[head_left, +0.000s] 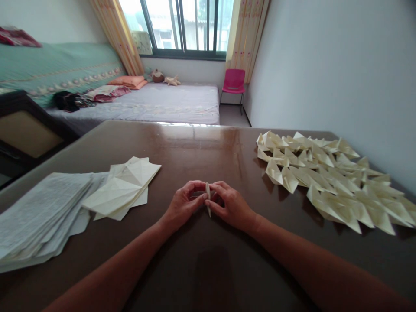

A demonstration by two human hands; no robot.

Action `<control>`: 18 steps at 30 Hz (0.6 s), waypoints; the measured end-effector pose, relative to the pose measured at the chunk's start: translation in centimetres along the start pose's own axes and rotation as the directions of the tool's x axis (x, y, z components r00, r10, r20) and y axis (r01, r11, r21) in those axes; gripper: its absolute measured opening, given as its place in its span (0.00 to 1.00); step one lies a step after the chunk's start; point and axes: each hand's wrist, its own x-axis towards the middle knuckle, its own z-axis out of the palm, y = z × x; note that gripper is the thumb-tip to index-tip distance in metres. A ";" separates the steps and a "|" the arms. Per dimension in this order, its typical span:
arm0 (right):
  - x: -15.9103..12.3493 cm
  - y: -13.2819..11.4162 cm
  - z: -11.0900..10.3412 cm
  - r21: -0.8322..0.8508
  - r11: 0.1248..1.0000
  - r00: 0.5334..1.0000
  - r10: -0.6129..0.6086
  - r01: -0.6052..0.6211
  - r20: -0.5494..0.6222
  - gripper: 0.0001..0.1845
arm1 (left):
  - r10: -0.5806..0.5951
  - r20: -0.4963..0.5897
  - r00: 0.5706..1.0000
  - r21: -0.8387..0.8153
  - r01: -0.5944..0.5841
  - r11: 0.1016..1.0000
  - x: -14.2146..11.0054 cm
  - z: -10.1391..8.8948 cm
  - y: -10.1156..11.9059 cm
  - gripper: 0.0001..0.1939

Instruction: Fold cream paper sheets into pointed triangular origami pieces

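Between my two hands stands a small piece of folded cream paper [208,208], seen nearly edge-on just above the brown table [195,160]. My left hand [187,200] pinches it from the left with thumb and fingertips. From the right, my right hand [232,203] grips the same paper with thumb and forefinger. Most of the paper's faces are hidden by the fingers. To the left lie creased cream sheets [126,186], loosely stacked. Many folded paper boats [325,173] stand in rows on the right side of the table.
A thick pile of printed paper [42,212] lies at the table's left edge. A dark wooden chair [29,125] stands beyond it. Past the table are a bed [175,102], a pink chair [234,81] and a window [182,26]; a white wall [325,65] borders the right.
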 end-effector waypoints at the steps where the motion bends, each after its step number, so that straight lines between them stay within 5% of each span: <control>1: 0.0 -0.1 0.0 0.013 1.000 1.000 0.000 0.000 -0.002 0.18 | 0.007 -0.011 1.000 0.020 -0.007 1.000 0.0 0.0 0.0 0.15; 18: 0.2 -0.2 -0.5 0.137 0.990 0.999 -0.021 0.015 0.038 0.12 | 0.074 -0.016 0.997 0.133 -0.071 0.989 -0.1 0.3 0.2 0.09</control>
